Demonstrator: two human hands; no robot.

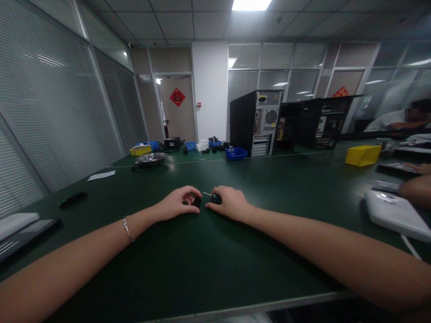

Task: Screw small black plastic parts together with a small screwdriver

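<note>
Over the middle of the green table (188,260), my left hand (175,202) curls its thumb and fingers round a small black block-like object (196,202), whose kind I cannot make out. Facing it, my right hand (233,202) is closed on a screwdriver (216,198) with a dark, rounded handle. Its thin metal shaft points left towards my other hand, and a small gap shows between the two hands. My right fingers hide part of the handle.
Black computer cases (243,123) stand at the back right, near a blue bin (236,154). A metal dish (151,159) lies back left. Yellow bin (362,155) and white device (393,214) are right. Another person's arm (415,190) rests there. A dark tool (73,198) lies left.
</note>
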